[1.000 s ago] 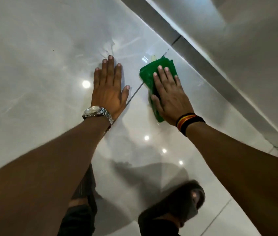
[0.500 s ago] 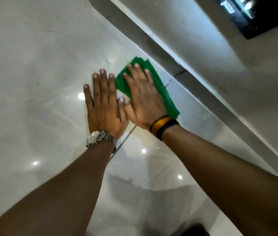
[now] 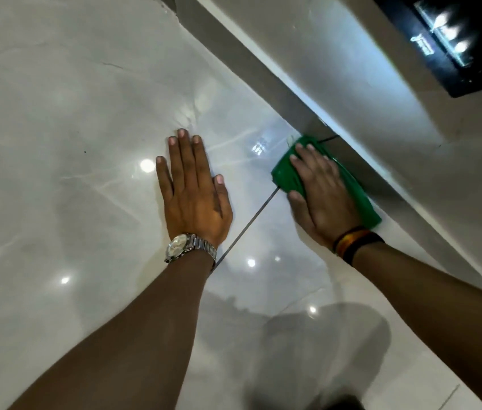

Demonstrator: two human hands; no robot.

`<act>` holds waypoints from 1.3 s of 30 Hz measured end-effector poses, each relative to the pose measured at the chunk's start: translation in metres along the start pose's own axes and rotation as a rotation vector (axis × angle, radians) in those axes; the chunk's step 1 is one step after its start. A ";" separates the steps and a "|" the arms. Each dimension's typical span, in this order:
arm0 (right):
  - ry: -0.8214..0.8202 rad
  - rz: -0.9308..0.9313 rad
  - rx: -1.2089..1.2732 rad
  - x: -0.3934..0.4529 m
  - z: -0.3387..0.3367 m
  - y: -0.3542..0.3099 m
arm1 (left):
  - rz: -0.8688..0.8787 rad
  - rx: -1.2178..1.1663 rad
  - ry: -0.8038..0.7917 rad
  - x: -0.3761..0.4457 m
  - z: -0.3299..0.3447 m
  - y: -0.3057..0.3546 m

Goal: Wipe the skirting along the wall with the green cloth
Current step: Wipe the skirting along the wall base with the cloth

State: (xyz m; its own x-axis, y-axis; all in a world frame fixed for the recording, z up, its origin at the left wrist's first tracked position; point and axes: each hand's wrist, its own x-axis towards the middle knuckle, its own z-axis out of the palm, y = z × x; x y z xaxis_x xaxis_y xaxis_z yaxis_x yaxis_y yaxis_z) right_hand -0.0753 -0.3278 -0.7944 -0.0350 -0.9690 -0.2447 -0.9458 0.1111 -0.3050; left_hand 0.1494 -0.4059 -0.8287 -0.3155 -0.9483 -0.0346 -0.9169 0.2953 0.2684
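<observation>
The green cloth [image 3: 288, 174] lies folded on the glossy floor, its far edge against the grey skirting [image 3: 257, 81] that runs diagonally along the foot of the white wall [image 3: 367, 93]. My right hand [image 3: 321, 190] presses flat on the cloth, fingers pointing toward the skirting; it covers most of the cloth. My left hand [image 3: 194, 190] rests flat on the floor tile to the left, fingers spread, holding nothing, a silver watch [image 3: 188, 248] on its wrist.
Glossy white marble floor tiles [image 3: 71, 143] with a dark grout line [image 3: 248, 223] between my hands. A black glass panel [image 3: 455, 39] is set in the wall at the top right. Ceiling lights reflect in the floor.
My right hand has slid the cloth to the right, away from my left hand and up against the skirting. The left hand stays flat on the floor.
</observation>
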 end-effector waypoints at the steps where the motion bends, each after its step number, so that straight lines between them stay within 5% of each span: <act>1: 0.023 -0.004 0.010 0.015 0.000 -0.009 | -0.001 -0.003 -0.002 -0.001 0.000 0.000; 8: 0.146 -0.035 0.071 0.158 -0.003 -0.107 | 0.008 0.011 0.037 -0.002 0.003 -0.001; 16: 0.014 -0.107 -0.007 0.044 -0.008 -0.022 | 0.001 0.017 0.026 -0.003 0.001 0.001; 25: 0.087 -0.145 0.002 0.171 -0.007 -0.099 | 0.000 0.009 0.029 -0.002 0.003 0.001; 33: 0.092 -0.141 -0.066 0.082 -0.001 -0.043 | 0.001 0.031 -0.002 -0.002 0.000 0.003; 39: 0.083 -0.199 -0.048 0.148 -0.002 -0.079 | 0.011 0.046 0.013 -0.003 0.004 0.000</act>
State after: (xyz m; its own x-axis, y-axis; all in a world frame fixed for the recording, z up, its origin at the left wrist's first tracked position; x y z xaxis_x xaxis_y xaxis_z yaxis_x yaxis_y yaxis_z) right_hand -0.0065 -0.4802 -0.8043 0.1290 -0.9859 -0.1067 -0.9511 -0.0926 -0.2946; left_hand 0.1494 -0.4027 -0.8320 -0.3224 -0.9464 -0.0197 -0.9240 0.3101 0.2238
